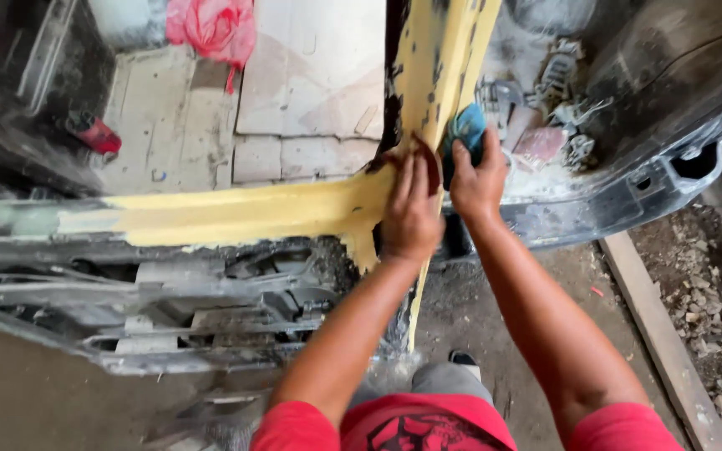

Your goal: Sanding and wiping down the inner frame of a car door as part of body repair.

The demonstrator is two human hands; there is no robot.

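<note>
A car body frame coated in yellow filler (236, 213) runs across the view and up along a pillar (444, 58). My left hand (411, 213) presses a dark reddish sheet of sandpaper (429, 163) flat against the joint where sill and pillar meet. My right hand (476, 179) grips a blue-green cloth or sponge (465, 129) against the pillar just to the right. Both forearms reach up from the bottom, with red sleeves at the lower edge.
Inside the stripped car lie pale floor panels (311, 75), a pink plastic bag (215, 29) and a red object (94, 134). Grey dusty parts (561, 92) sit to the right. A wooden plank (662, 334) and rubble (712, 284) lie on the ground.
</note>
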